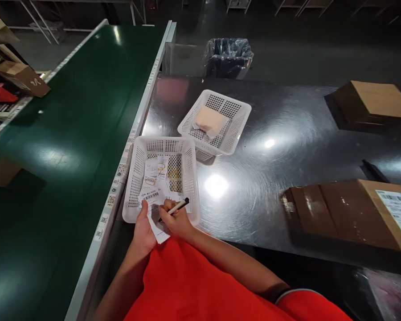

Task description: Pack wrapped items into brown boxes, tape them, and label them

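My left hand (pixel 145 229) grips a white paper slip (pixel 151 196) with a printed barcode, thumb on its left edge. Between the fingers of my right hand (pixel 177 221) is a pen (pixel 178 207) with a pale barrel and black end; its dark tip rests at the slip's lower part. Both hands are over the near edge of a white perforated plastic basket (pixel 191 178). Inside that basket lie several more paper slips (pixel 152 171), some with yellow-orange marks. Behind and to the right, a second white basket (pixel 238 129) holds a beige paper bundle (pixel 210 119).
A green conveyor belt (pixel 76 116) runs along the left behind a metal rail (pixel 111 196). Cardboard boxes (pixel 341 209) sit on the shiny metal table (pixel 254 178) at right. A bin with a clear liner (pixel 227 60) stands beyond the table. Another carton (pixel 23 78) is across the belt.
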A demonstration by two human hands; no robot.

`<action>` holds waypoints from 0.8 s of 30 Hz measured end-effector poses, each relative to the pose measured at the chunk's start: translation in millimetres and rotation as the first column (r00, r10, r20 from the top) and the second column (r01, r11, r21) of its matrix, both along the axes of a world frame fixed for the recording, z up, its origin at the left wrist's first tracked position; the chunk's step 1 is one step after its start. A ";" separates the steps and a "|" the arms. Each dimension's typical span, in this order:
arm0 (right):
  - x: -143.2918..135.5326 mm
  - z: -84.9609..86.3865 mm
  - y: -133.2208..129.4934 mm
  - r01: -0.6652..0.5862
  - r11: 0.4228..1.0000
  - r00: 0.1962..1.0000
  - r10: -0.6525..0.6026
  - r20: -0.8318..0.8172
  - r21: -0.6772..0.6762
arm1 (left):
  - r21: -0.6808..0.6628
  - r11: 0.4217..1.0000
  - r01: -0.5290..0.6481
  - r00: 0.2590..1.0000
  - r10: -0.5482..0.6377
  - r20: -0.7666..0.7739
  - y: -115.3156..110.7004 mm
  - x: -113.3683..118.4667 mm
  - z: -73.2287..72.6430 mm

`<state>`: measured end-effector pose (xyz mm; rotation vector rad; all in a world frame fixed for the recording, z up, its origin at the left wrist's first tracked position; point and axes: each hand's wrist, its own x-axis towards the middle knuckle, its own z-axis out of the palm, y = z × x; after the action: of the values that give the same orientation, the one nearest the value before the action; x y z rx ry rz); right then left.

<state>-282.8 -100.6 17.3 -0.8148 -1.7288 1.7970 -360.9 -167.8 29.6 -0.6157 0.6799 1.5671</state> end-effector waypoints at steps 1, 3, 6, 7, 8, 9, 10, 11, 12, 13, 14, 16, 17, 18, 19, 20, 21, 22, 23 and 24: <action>0.2 0.0 0.0 0.007 1.000 1.000 -0.007 0.008 0.000 | -0.002 1.000 0.001 1.000 -0.001 0.002 0.6 0.3 0.5; 0.5 0.0 0.1 0.002 1.000 1.000 -0.002 0.025 -0.004 | -0.023 1.000 -0.008 1.000 0.008 0.011 1.5 0.7 1.3; 0.5 -0.5 0.1 -0.012 1.000 1.000 0.012 0.025 -0.021 | -0.053 0.998 -0.022 0.999 0.024 0.040 1.7 0.5 2.2; 0.5 -0.9 -0.1 -0.014 1.000 1.000 0.015 0.022 -0.028 | -0.056 0.998 -0.026 0.998 0.028 0.047 1.5 0.3 2.6; 0.5 -1.4 -0.4 -0.013 0.999 1.000 0.014 0.019 -0.039 | -0.055 0.998 -0.029 0.998 0.032 0.052 1.2 0.2 3.0; 0.5 -1.9 -0.8 -0.011 0.999 1.000 0.012 0.016 -0.050 | -0.054 0.998 -0.031 0.998 0.034 0.055 0.9 0.1 3.4; 0.5 -2.6 -1.3 -0.008 0.998 1.000 0.009 0.013 -0.061 | -0.054 0.998 -0.035 0.998 0.038 0.055 0.8 0.0 3.8; 0.6 -3.3 -1.8 -0.005 0.997 1.000 0.006 0.009 -0.072 | -0.056 0.998 -0.036 0.998 0.039 0.055 0.7 0.0 4.1; 0.8 -3.9 -2.2 -0.003 0.997 1.000 0.004 0.007 -0.080 | -0.059 0.998 -0.034 0.998 0.037 0.056 0.8 0.1 4.3; 0.9 -4.3 -2.4 0.001 0.996 1.000 0.000 0.009 -0.085 | -0.062 0.998 -0.030 0.998 0.034 0.055 0.9 0.2 4.4; 1.1 -4.6 -2.5 0.004 0.997 1.000 -0.003 0.016 -0.083 | -0.063 0.998 -0.029 0.998 0.032 0.048 1.0 0.2 4.5; 1.3 -4.5 -2.2 0.008 0.998 0.999 -0.006 0.032 -0.064 | -0.043 0.999 -0.022 0.999 0.024 0.036 1.2 0.2 4.2; 1.4 -4.1 -1.8 0.007 0.998 0.999 -0.005 0.038 -0.055 | -0.034 0.999 -0.018 0.999 0.019 0.035 1.2 0.2 3.8; 1.5 -3.5 -1.3 0.003 0.999 0.999 -0.001 0.040 -0.048 | -0.026 1.000 -0.013 0.999 0.014 0.037 1.1 0.0 3.3; 1.7 -2.8 -0.9 0.003 0.999 0.999 -0.001 0.041 -0.043 | -0.025 1.000 -0.007 0.999 0.008 0.042 1.1 -0.1 2.5; 1.8 -2.1 -0.4 0.001 0.999 0.999 0.001 0.039 -0.036 | -0.031 1.000 -0.001 0.999 0.003 0.047 1.0 -0.3 1.7; 2.1 -1.4 0.0 0.002 1.000 0.999 -0.001 0.036 -0.028 | -0.039 0.999 0.001 0.999 0.001 0.048 1.0 -0.6 0.9; 2.4 -0.9 0.3 0.001 1.000 0.999 -0.001 0.035 -0.020 | -0.043 0.999 0.000 0.999 0.002 0.046 1.0 -0.8 0.1; 2.9 -0.5 0.4 -0.001 1.000 0.999 0.002 0.036 -0.019 | -0.036 0.999 0.000 0.999 0.002 0.044 1.0 -0.9 -0.4; 3.3 -0.3 0.5 -0.007 1.000 0.999 0.008 0.037 -0.026 | -0.031 1.000 0.001 0.999 0.001 0.044 1.1 -1.1 -0.6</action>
<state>-279.5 -100.1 17.0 -0.8588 -1.7379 1.8233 -361.9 -166.7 29.0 -0.6712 0.6722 1.5413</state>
